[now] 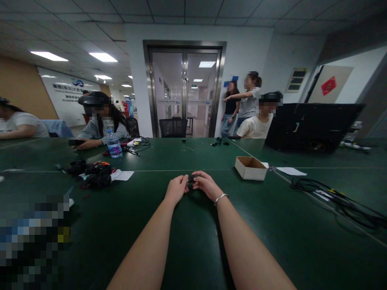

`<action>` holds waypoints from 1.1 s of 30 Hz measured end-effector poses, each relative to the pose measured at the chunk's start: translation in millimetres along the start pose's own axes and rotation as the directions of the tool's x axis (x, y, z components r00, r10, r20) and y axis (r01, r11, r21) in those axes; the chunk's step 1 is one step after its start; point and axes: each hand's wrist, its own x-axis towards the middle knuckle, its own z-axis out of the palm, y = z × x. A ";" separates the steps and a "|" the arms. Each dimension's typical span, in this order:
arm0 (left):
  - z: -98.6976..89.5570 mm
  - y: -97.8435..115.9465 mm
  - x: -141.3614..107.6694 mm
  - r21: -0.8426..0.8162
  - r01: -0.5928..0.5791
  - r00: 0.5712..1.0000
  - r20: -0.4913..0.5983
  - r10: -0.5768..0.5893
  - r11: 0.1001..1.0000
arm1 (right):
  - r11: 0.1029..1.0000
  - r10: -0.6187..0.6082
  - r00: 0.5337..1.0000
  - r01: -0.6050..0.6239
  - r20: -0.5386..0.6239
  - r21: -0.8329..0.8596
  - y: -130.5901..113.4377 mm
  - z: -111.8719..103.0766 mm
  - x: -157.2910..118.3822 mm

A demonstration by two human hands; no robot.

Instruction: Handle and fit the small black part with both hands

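Bare forearms (142, 245) reach from the near edge over a smooth, dark green tabletop (193, 241), a rounded metal bracelet (221, 199) circling the right wrist. Between the fingertips, at the middle of the scene, is a small dark piece (190, 180); its material and exact shape are too small to tell. Left hand (176, 190) and right hand (207, 186) both pinch it, one from each side. Fine two-handed fingertip handling seems the step in hand; continuing it would call for a light, steady pinch. Farther right sits a pale, straight-walled open box (254, 174), apparently cardboard, with loops of smooth black cable (341, 197) beyond. Leftward lie a lumpy black heap (98, 175) and a clear, ribbed plastic bottle (114, 146). Small black bits (218, 141) dot the far side.
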 end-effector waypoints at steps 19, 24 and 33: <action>-2.5 -6.6 5.5 -0.144 -0.102 0.992 -0.084 0.091 0.984 | 1.000 0.014 1.000 -0.014 -0.008 0.018 1.6 -0.5 2.9; -5.4 -5.4 7.5 -0.335 -0.187 0.982 -0.100 0.163 0.923 | 1.000 0.009 1.000 -0.008 0.022 -0.028 1.4 0.5 2.0; 11.0 23.4 6.7 -0.526 -0.161 0.986 -0.124 0.112 0.835 | 0.998 0.057 0.998 -0.057 0.027 -0.018 1.0 1.9 7.8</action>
